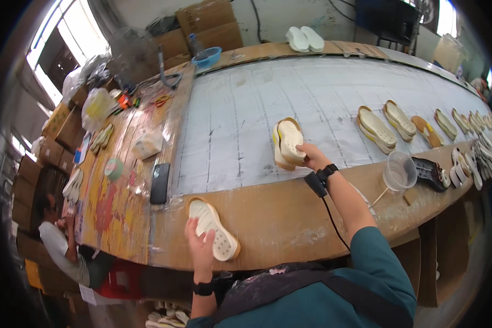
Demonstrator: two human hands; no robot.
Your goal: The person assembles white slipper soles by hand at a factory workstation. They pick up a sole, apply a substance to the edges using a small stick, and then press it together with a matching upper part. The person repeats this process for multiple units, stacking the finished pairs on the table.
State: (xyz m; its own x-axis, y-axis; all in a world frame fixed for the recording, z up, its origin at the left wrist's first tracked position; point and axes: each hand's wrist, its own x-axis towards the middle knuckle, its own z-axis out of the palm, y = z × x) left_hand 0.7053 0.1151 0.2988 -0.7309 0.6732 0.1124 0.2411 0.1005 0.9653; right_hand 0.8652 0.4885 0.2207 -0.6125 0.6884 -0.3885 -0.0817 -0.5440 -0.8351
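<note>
My right hand [314, 157] is closed on the near right edge of a cream shoe sole [291, 141] with a tan rim, over the pale sheeted surface. A second cream sole [222, 240], dotted with holes in its near half, lies on the brown front board to the left. At its left side is my left hand [200, 247], fingers and thumb apart and overlapping the sole's edge in view; whether it presses on the sole I cannot tell. Both wrists wear black bands, and a black box with a cable [315, 184] hangs by the right one.
To the right stand more soles [376, 130], a clear plastic cup [400, 171] with a stick beside it, and a black sole [429, 174]. A black oblong block [159, 183] and a tape roll [113, 169] lie left. Another person [65, 249] sits at far left.
</note>
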